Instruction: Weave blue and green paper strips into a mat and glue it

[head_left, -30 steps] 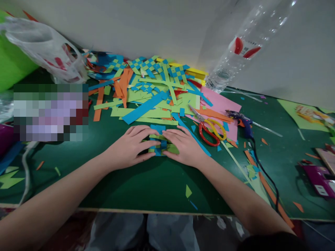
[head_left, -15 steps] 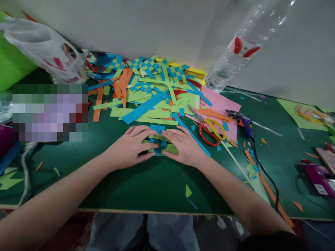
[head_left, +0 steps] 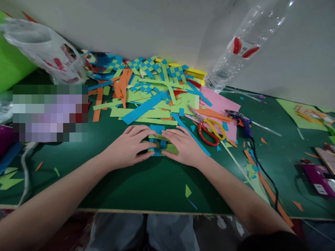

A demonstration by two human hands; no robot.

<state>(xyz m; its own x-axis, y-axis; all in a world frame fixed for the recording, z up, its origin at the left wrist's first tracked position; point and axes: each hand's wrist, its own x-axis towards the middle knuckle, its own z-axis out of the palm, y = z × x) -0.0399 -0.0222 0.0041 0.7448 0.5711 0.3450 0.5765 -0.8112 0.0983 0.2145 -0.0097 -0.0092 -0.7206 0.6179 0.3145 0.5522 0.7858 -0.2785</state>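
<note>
A small weave of blue and green paper strips (head_left: 158, 130) lies on the table between my two hands. My left hand (head_left: 128, 145) holds its left side, fingertips and thumb bent down onto the strips, with gaps between the fingers. On the right side my right hand (head_left: 184, 146) grips it the same way, its fingertips close to those of the left. A green strip end shows under the right palm. The fingers cover parts of the weave, so its edges are partly hidden.
Behind lies a heap of paper strips and checkered woven pieces (head_left: 150, 66). To the right are scissors (head_left: 209, 130), a glue gun (head_left: 244, 125) with a black cord, and pink paper (head_left: 220, 101). A plastic bottle (head_left: 246, 45) leans on the wall; a plastic bag (head_left: 44, 48) stands left.
</note>
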